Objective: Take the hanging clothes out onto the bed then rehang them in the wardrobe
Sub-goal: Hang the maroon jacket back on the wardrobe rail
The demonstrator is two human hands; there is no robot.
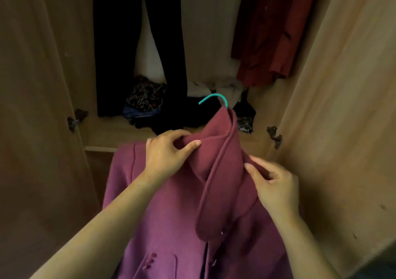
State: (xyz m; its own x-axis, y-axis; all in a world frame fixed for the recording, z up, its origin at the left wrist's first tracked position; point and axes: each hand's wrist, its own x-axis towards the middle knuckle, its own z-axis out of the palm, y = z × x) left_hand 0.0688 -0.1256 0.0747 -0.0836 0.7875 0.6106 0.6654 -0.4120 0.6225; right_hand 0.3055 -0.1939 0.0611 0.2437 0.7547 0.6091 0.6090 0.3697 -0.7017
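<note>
- Plum coat (pixel 175 225) is closest, held up off any surface in front of the open wardrobe (pixel 42 86); its hem runs out of frame at the bottom.
- Left hand (pixel 166 152): thumb and fingers pinch a fold of the collar (pixel 216 150) on the left side.
- Right hand (pixel 276 184): fingers curled, gripping the cloth at the coat's right shoulder edge.
- Teal hanger hook (pixel 215 97) pokes out of the top of the collar, free and caught on nothing.
- Step, my read: the coat is on its hanger and is being squared up at the neck, in transit between bed and rail. Which direction can't be told for sure; the bed is not in view.
- Further in: a clothes pile (pixel 145 98) on the wardrobe floor, with black trousers (pixel 120 43) and a red garment (pixel 276 32) hanging above it, a gap between them.
- Next move, if rehanging: shift one hand to the hook, lift, and seat it in that gap. The rail is out of frame, so the height is a guess.
</note>
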